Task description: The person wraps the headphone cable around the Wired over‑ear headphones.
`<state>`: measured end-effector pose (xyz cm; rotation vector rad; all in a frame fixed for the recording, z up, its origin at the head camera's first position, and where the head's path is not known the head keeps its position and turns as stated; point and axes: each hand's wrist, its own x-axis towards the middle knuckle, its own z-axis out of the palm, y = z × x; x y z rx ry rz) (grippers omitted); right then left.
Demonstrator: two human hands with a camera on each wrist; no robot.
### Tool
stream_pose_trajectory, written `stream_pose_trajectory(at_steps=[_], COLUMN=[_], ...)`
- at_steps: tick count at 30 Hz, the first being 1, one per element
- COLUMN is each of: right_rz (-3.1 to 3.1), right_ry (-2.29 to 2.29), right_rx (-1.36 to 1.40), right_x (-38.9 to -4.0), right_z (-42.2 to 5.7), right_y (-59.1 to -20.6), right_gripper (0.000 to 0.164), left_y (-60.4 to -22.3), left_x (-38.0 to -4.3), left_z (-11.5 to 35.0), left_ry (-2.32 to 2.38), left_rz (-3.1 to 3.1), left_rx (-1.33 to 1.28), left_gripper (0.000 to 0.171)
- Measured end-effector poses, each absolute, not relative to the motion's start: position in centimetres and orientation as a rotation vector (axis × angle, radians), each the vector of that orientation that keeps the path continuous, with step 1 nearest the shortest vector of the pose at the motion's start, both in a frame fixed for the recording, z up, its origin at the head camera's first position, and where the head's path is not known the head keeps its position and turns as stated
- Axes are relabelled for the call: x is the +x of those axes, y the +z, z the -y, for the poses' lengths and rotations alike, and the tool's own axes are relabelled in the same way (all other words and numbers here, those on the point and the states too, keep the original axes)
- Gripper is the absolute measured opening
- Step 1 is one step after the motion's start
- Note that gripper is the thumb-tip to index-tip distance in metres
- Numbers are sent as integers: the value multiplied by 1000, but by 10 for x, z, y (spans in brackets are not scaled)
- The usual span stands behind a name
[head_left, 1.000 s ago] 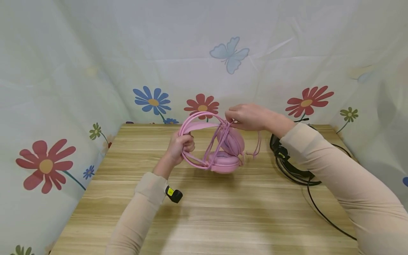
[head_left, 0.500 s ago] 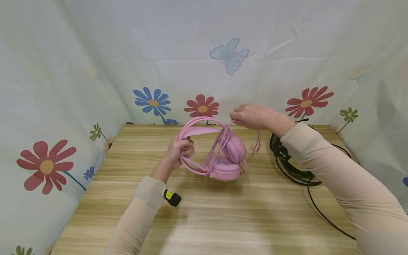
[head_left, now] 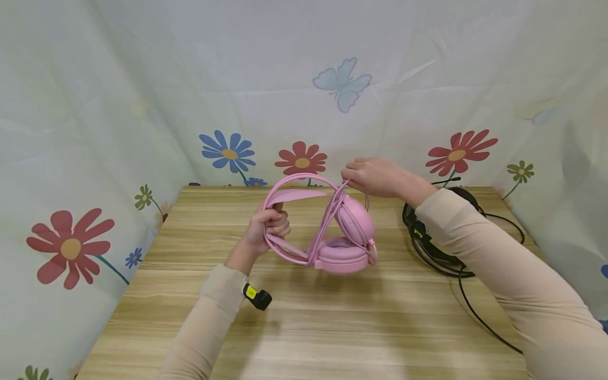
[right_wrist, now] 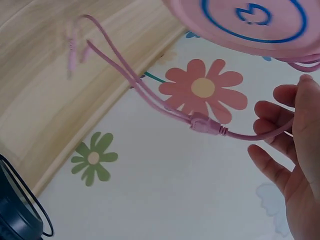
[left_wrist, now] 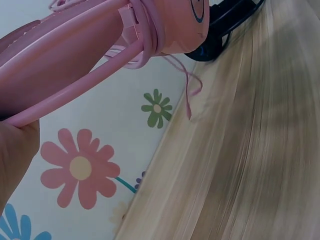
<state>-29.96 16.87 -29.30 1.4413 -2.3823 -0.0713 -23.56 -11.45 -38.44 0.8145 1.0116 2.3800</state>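
Pink headphones [head_left: 356,224] are held above the wooden table, ear cups toward the right. My left hand [head_left: 268,227] grips the headband at its left side. Several turns of pink cable [head_left: 324,224] wrap across the headband's arms, near the ear cups. Above the upper cup, my right hand [head_left: 375,177] holds part of this cable. In the right wrist view, the cable runs between the fingers of my right hand [right_wrist: 295,135] to a small splitter [right_wrist: 205,124]. Two thin ends hang from it, their plugs [right_wrist: 71,55] blurred. An ear cup [right_wrist: 255,22] shows a blue mark.
A black headset [head_left: 467,198] with its coiled black cable [head_left: 489,330] lies at the table's right, partly behind my right forearm. The wooden table [head_left: 313,322] meets a flower-printed curtain [head_left: 266,95] at its back edge. A small black device [head_left: 258,297] is at my left wrist.
The headphones have dropped a little and the ear cups have shifted right. My right hand has moved slightly right with the cable. The dangling cable ends have swung mostly out of the head view.
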Motion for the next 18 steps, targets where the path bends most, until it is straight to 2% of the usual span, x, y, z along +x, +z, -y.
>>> stream_pose_trajectory(at_steps=[9,18], right_rz=[2246,2358], right_ry=[57,152], right_rx=[1433,1341], right_x=[-306,-304], right_z=[-177,-181], right_y=[-307,-316], right_gripper=[5,7], left_y=[-385,-381], left_x=[-233,-227], left_z=[112,104], left_ry=[2312,2356], left_rz=[-690,-560], left_rx=[903,883], left_gripper=[17,14])
